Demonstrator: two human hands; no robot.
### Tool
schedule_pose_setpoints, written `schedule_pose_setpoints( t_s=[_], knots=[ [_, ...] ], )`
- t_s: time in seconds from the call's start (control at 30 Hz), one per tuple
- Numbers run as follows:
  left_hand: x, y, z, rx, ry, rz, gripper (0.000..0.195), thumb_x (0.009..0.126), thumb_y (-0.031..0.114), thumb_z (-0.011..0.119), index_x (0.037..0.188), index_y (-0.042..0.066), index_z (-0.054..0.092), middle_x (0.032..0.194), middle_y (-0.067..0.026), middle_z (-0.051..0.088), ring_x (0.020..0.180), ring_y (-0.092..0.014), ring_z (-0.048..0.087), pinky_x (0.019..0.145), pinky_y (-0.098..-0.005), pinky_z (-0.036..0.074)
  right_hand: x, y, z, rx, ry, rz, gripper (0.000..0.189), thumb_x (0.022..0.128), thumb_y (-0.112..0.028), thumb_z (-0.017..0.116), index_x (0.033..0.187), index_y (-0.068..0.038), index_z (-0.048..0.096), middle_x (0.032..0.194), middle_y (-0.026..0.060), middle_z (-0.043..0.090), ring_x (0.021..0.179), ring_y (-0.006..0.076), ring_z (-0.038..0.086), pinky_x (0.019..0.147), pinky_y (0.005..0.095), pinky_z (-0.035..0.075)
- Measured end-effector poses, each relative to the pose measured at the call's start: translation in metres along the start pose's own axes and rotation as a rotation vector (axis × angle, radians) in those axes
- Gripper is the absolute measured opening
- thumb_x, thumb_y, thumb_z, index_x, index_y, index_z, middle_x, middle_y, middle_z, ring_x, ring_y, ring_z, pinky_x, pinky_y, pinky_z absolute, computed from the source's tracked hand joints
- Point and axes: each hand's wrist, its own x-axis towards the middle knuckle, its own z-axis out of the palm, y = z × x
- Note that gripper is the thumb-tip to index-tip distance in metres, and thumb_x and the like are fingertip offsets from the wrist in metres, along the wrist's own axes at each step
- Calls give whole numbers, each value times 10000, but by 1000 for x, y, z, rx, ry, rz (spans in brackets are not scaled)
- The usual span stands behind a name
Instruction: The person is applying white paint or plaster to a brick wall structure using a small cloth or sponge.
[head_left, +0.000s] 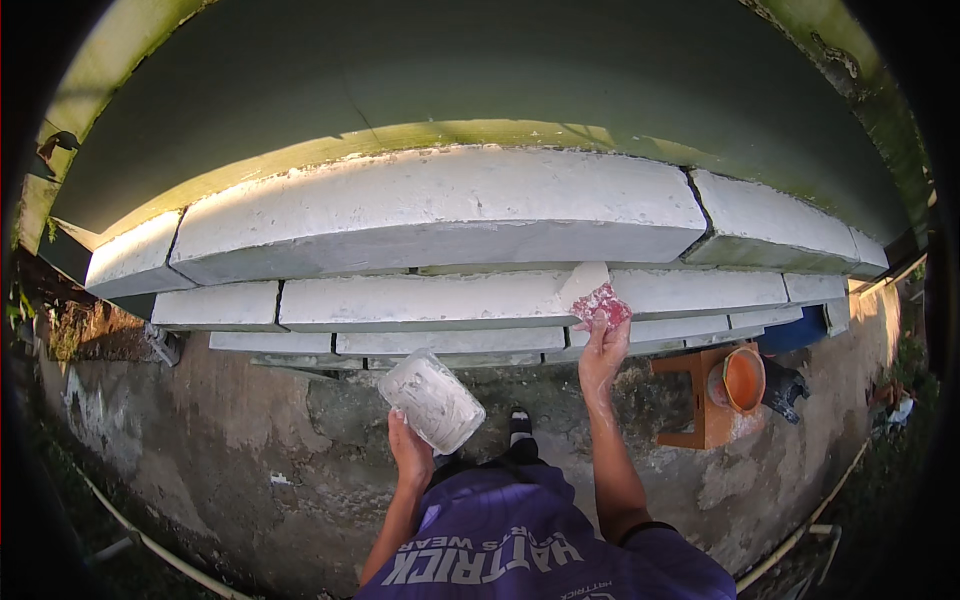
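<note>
My left hand grips the lower left edge of a clear plastic tub, its inside smeared with whitish paste. Pinched in the fingers of my right hand is a red scraper spattered with white. A pale patch of paste lies at the scraper's upper edge, against the second course of white blocks. Above it, the top course of blocks juts further out. Dark gaps show between several of the blocks.
To the right, an orange plastic stool bears an orange-lined bucket. A blue object sits behind it by the wall. A dark green wall rises beyond the blocks. Stained concrete floor surrounds my feet, with a pale pipe along the left edge.
</note>
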Motion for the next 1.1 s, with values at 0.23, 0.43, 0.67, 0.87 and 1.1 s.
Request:
schedule_pose_setpoints(
  t_s=[0.23,0.43,0.67,0.87,1.1],
  knots=[
    [2,-9,-5,-8,20,8,459,1028,321,433,1401,68,342,1378,-79,460,1262,-221,471,1055,-405,389,-2,2,6,40,-7,59,226,1006,-122,506,1166,34,466,945,83,620,691,113,587,630,267,492],
    [0,-13,-9,-20,15,-8,467,1019,299,447,1409,67,336,1372,-76,467,1265,-218,468,1062,-404,381,-6,2,11,99,-43,103,227,1008,-125,503,1172,24,455,930,75,607,659,113,568,611,271,486],
    [-5,-10,-8,-33,32,-18,443,1020,280,444,1397,68,348,1369,-84,470,1256,-221,477,1057,-399,389,-15,7,8,0,-60,-13,154,995,-91,501,1091,30,500,923,93,634,656,120,581,603,307,514],
    [-7,-7,-12,-18,31,-8,437,1019,291,450,1384,68,362,1355,-84,485,1248,-222,488,1046,-396,403,-37,6,-7,-472,-323,-225,202,922,2,505,1106,37,584,1040,193,654,837,267,684,763,361,543],
    [-9,-4,-12,-24,50,-23,443,1021,309,449,1383,68,363,1356,-84,486,1246,-220,490,1046,-401,405,-46,-16,7,-601,-633,-829,396,775,36,600,1167,-14,608,1217,181,605,1100,358,619,882,438,528]
  ],
)
